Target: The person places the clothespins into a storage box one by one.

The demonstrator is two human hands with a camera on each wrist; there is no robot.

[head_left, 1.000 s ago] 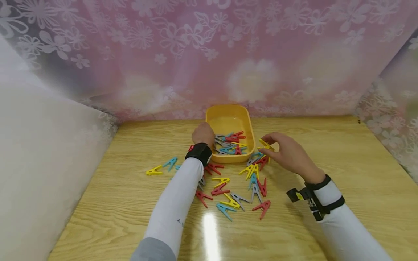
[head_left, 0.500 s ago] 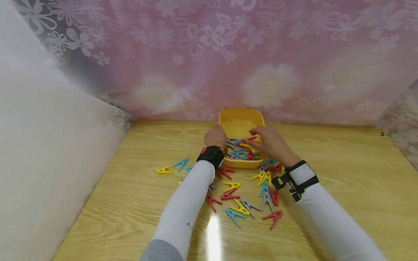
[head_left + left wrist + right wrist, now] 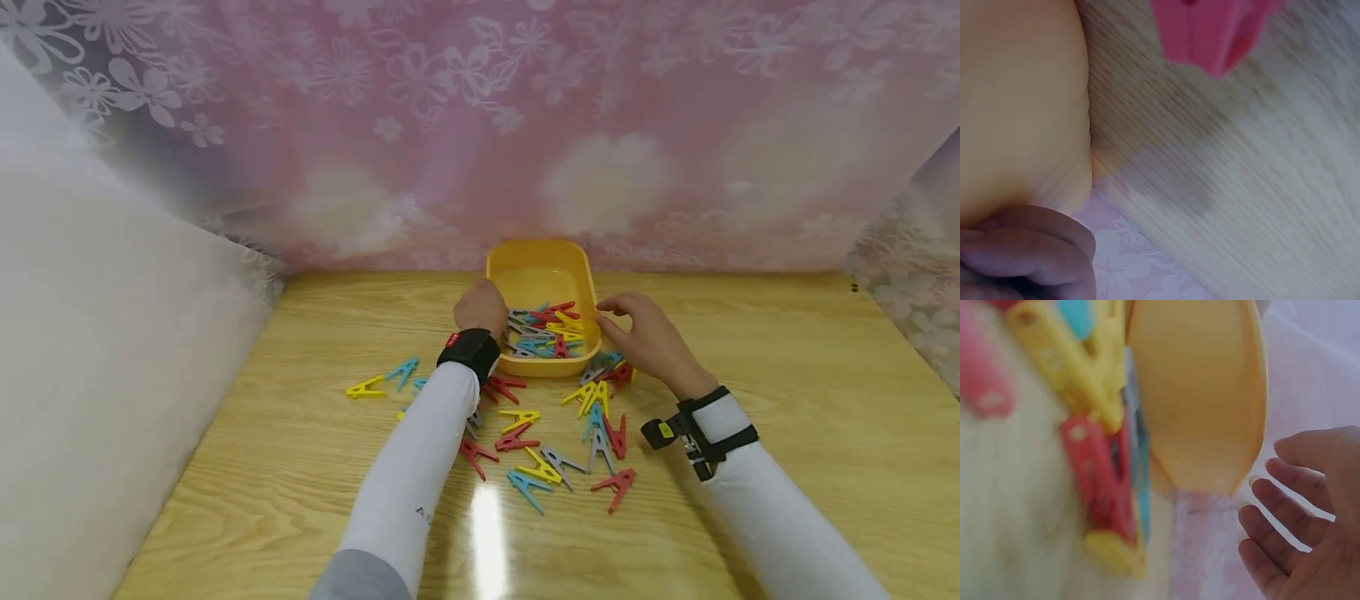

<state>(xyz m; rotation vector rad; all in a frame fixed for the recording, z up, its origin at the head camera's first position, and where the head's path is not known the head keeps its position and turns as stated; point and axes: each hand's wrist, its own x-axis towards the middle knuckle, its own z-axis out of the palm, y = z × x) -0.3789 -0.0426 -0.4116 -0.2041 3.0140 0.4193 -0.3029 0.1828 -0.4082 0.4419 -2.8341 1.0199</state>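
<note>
A yellow plastic bin [image 3: 536,287] stands at the back of the table, with several red, blue, grey and yellow clothespins [image 3: 566,331] inside. My left hand [image 3: 480,307] grips the bin's left rim; in the left wrist view its curled fingers [image 3: 1035,247] lie against the bin wall [image 3: 1022,112]. Just off the right rim, my right hand [image 3: 651,340] holds nothing, its fingers spread and relaxed in the right wrist view. Close below it, yellow clothespins [image 3: 1063,362] and a red clothespin [image 3: 1100,475] are heaped against the bin's near right corner.
More loose clothespins [image 3: 540,467] lie scattered in front of the bin on the wooden table [image 3: 247,492]. A yellow clothespin [image 3: 365,387] and a blue one [image 3: 402,371] lie left of my left forearm. A pink floral curtain [image 3: 465,142] hangs directly behind the bin.
My right hand carried a yellow clothespin over the bin, let it go inside, and moved back right past the rim. My left hand stays on the left rim. The head view shifted slightly.
</note>
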